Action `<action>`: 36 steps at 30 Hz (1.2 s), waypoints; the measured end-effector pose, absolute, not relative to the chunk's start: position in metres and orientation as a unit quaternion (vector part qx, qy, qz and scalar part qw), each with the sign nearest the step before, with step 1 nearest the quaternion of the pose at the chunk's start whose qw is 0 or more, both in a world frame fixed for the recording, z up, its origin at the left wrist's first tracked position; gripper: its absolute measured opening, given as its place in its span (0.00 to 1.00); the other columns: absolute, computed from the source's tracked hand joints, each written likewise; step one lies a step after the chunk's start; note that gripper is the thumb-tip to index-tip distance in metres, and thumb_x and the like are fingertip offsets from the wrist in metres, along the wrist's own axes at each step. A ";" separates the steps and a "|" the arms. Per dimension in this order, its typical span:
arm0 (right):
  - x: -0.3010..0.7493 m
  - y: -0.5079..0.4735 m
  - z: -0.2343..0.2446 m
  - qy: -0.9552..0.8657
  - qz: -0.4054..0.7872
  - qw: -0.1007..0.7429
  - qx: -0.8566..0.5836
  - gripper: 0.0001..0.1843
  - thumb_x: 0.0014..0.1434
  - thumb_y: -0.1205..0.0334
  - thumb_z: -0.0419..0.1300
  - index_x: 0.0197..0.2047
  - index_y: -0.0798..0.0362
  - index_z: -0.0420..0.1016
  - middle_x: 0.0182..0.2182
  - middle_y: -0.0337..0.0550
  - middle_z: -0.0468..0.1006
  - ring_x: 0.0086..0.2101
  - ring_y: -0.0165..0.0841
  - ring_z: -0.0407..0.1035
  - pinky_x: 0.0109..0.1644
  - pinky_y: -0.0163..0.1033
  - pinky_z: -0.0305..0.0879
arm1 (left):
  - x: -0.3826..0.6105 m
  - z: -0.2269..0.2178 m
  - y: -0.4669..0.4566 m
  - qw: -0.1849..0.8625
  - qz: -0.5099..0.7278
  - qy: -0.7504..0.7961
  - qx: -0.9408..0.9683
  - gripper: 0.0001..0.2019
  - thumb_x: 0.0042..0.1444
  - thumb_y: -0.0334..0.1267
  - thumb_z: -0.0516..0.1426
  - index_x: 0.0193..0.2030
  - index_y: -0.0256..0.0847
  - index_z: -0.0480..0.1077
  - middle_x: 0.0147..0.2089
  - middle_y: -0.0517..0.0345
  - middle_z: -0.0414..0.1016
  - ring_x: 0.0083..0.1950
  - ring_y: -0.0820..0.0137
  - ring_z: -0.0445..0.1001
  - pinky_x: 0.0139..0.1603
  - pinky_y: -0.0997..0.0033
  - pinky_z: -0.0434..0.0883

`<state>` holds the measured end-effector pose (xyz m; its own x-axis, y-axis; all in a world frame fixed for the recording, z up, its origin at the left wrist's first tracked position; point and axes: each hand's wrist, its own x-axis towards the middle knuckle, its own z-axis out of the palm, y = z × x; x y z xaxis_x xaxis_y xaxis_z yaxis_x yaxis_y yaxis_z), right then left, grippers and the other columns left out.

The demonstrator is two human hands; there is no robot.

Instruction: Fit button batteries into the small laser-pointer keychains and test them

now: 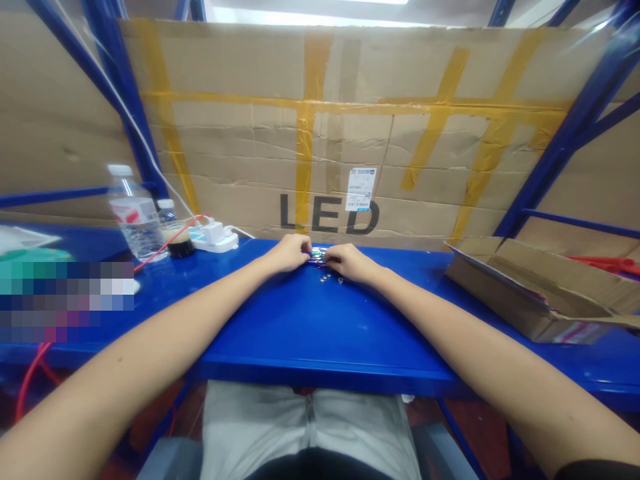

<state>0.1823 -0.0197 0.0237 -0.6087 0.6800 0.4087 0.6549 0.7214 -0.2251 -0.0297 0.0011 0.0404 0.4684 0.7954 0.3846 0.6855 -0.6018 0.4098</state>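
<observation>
My left hand (291, 253) and my right hand (353, 263) meet near the far edge of the blue table, fingers curled and pressed together. Between them lies a cluster of small shiny pieces (319, 253) in purple, green and silver, too small to name. Fingertips of both hands touch this cluster, and what each one pinches is partly hidden by the fingers. Just in front of my right hand, a small metal ring (341, 281) and another ring-like piece (323, 279) rest on the tabletop.
An open cardboard box (505, 293) stands at right. At left are a water bottle (135, 220), a dark drink bottle (176, 233) and a white power strip (223, 241) with cables. Behind the blue table (320, 333) rises a large taped carton (240, 160) marked LED.
</observation>
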 end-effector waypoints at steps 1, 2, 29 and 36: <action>0.183 -0.019 0.023 -0.897 0.021 0.237 -0.372 0.09 0.60 0.75 0.57 0.36 0.57 0.78 0.34 0.44 0.81 0.34 0.32 0.71 0.39 0.34 0.60 | -0.029 0.039 0.001 0.101 0.276 0.429 0.854 0.07 0.51 0.27 0.59 0.36 0.38 0.76 0.37 0.55 0.80 0.40 0.65 0.76 0.44 0.67 0.70; 0.183 -0.018 0.022 -0.897 0.017 0.236 -0.374 0.09 0.61 0.75 0.56 0.36 0.57 0.78 0.35 0.44 0.80 0.34 0.32 0.70 0.39 0.34 0.59 | -0.029 0.037 0.002 0.106 0.277 0.423 0.856 0.07 0.51 0.28 0.59 0.37 0.38 0.75 0.38 0.54 0.80 0.41 0.65 0.77 0.44 0.67 0.70; 0.184 -0.016 0.023 -0.898 -0.005 0.239 -0.370 0.14 0.61 0.76 0.54 0.38 0.57 0.80 0.38 0.48 0.82 0.36 0.34 0.72 0.43 0.36 0.63 | -0.027 0.032 0.006 0.048 0.290 0.310 0.904 0.07 0.55 0.27 0.59 0.38 0.40 0.77 0.40 0.56 0.81 0.44 0.66 0.77 0.49 0.66 0.70; 0.182 -0.015 0.022 -0.907 -0.026 0.226 -0.354 0.15 0.61 0.76 0.53 0.40 0.57 0.81 0.39 0.50 0.81 0.38 0.35 0.73 0.45 0.37 0.64 | -0.027 0.030 0.006 0.032 0.269 0.295 0.916 0.08 0.57 0.27 0.57 0.39 0.40 0.77 0.42 0.54 0.81 0.46 0.66 0.77 0.51 0.67 0.69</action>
